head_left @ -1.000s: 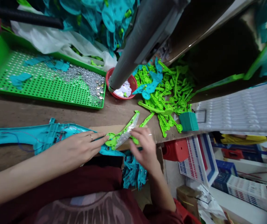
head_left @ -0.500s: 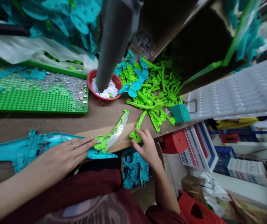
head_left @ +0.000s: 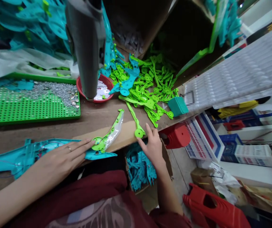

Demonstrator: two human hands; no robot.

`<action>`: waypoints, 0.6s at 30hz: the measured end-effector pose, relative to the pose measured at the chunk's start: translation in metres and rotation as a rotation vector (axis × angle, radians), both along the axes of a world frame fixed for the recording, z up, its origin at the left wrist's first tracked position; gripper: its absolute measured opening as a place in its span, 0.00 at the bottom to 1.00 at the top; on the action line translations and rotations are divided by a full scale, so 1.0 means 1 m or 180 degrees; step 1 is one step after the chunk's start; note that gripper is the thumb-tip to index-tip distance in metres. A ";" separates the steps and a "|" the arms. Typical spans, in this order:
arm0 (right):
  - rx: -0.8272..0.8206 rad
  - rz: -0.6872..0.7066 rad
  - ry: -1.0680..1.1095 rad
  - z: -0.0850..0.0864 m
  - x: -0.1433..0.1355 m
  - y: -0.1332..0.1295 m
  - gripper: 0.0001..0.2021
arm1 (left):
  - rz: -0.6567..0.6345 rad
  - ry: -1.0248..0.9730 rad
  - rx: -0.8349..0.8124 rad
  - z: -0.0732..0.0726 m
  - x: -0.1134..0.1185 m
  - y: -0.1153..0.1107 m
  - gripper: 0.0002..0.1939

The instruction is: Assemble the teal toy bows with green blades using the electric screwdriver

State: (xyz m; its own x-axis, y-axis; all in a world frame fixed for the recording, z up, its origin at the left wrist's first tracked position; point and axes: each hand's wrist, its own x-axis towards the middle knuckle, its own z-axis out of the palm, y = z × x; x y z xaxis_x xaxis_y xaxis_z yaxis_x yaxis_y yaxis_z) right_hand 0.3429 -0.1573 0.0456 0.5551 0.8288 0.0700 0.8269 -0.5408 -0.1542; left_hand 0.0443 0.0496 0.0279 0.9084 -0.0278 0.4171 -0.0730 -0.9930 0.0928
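My left hand (head_left: 73, 153) lies flat, fingers stretched out, over a blue plastic body (head_left: 26, 158), its fingertips at the round end of a green arm piece (head_left: 99, 144). A clear curved strip (head_left: 114, 133) lies along that piece. On the cardboard strip (head_left: 124, 128), a second green piece (head_left: 139, 132) rests with its round end beside my right hand (head_left: 153, 144). The thumb and fingers of that hand are apart, the thumb near the disc's edge.
A heap of green pieces (head_left: 150, 91) spreads behind the hands. A red bowl (head_left: 111, 83) stands under a grey post (head_left: 86, 53). At left is a green perforated tray (head_left: 31, 107). A teal basket (head_left: 178, 107) sits right, and a box of blue parts (head_left: 138, 167) below.
The second green piece is turned, with its round end now nearer the front edge. My right hand has opened beside it. The whole view has shifted somewhat; my left hand keeps its place.
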 end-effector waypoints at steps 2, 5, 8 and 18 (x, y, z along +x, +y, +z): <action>-0.0175 0.0806 -0.0013 0.006 0.008 -0.002 0.28 | 0.0025 0.0023 -0.0124 -0.002 -0.001 0.000 0.22; -0.0529 0.1428 0.0275 0.013 0.016 0.000 0.23 | 0.0078 0.0006 -0.0251 -0.006 -0.002 -0.004 0.19; -0.0676 0.1744 0.0667 0.016 0.018 0.004 0.28 | 0.0145 0.0077 -0.0152 -0.009 -0.003 -0.007 0.18; -0.0905 0.2093 0.0900 0.030 0.017 0.021 0.27 | 0.0462 0.0317 -0.0489 -0.002 -0.003 -0.014 0.13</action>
State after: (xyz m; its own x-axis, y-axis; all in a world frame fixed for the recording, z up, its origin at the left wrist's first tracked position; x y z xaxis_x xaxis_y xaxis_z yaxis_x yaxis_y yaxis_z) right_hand 0.3604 -0.1367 0.0757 -0.0928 0.9594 -0.2663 0.9418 -0.0022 -0.3361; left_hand 0.0412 0.0359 0.0258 0.9352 0.1630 0.3145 0.0865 -0.9660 0.2434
